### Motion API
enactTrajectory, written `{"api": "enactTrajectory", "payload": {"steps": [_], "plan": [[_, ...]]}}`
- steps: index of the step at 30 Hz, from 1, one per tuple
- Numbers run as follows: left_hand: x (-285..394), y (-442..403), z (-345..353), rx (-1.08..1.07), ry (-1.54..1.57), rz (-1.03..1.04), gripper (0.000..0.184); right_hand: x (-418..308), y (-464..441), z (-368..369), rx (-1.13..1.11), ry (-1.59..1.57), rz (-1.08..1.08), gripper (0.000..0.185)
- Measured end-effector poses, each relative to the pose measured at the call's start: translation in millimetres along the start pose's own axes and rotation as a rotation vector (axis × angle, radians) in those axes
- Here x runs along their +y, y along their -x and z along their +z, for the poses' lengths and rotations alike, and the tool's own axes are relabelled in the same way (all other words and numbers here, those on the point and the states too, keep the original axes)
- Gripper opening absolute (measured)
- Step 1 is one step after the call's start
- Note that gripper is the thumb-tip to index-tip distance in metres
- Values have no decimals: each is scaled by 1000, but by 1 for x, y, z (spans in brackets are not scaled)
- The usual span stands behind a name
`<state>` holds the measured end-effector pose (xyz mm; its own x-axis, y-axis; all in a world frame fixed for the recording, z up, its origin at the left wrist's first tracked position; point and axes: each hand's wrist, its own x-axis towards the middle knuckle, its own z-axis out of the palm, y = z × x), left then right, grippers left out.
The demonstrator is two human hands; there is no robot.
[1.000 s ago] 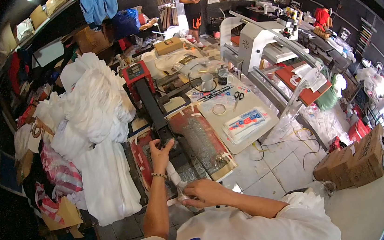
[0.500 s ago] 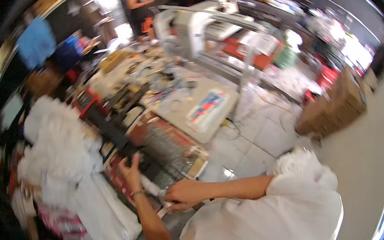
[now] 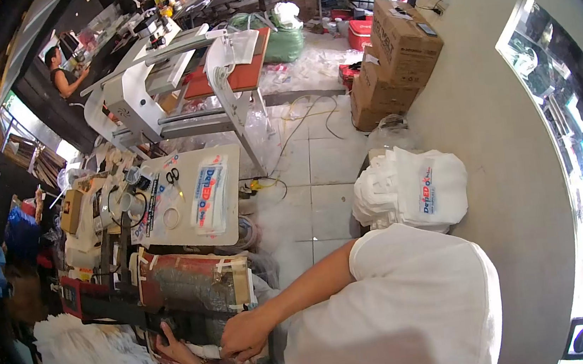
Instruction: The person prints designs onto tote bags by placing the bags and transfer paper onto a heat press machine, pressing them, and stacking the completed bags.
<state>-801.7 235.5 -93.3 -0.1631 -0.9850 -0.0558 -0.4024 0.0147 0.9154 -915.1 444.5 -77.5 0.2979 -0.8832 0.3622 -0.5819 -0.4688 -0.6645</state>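
Observation:
My left hand (image 3: 175, 346) is at the front end of a black press arm (image 3: 109, 308), thumb and fingers apart, touching or close to it. A bracelet is on that wrist. My right hand (image 3: 245, 335) is closed around the end of a white roll (image 3: 206, 350) lying between my hands; its fingertips are partly hidden. Behind them lies a red and grey board (image 3: 195, 279) with taped edges. White fabric (image 3: 89, 356) is heaped left of my left hand.
A cream board (image 3: 232, 188) holds printed white cloths, scissors (image 3: 173, 175) and a tape ring. Beyond stands a large white press (image 3: 137, 102). Printed white fabric (image 3: 431, 188) is stacked at right, near cardboard boxes (image 3: 401, 42). A person (image 3: 66, 76) stands far left.
The view has swung to the right, bringing the stacked printed fabric and wall into sight. My hands remain by the press arm and the white roll.

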Motion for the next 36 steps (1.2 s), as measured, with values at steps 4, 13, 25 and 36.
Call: {"api": "enactTrajectory", "payload": {"steps": [4, 13, 25, 36], "plan": [[-21, -15, 2, 27, 26, 49, 77, 2, 3, -4, 101, -89, -36, 23], [-2, 2, -1, 1, 29, 57, 79, 2, 3, -5, 96, -81, -71, 24], [6, 3, -5, -2, -126, 12, 92, -3, 2, -5, -58, 79, 36, 30], [-16, -13, -3, 61, 105, 46, 78, -5, -3, -9, -31, 42, 51, 32]]}}
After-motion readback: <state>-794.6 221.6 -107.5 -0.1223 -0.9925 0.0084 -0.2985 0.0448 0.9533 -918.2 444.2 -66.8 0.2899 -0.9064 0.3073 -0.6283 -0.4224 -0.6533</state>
